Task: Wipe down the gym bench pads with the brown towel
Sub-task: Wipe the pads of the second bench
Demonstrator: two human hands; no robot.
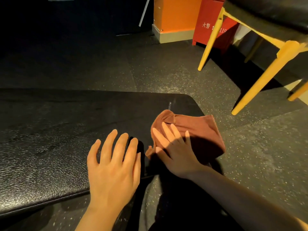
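Head view: right hand (175,152) presses brown towel (198,130) flat-fingered on bench pad (50,130); left hand (113,165) rests spread.

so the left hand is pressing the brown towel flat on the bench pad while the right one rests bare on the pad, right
Wrong hands. In the head view the right hand presses the brown towel at the end of the bench pad, while the left hand rests bare on the pad.

Brown towel (198,130), black pebbled bench pad (50,139)
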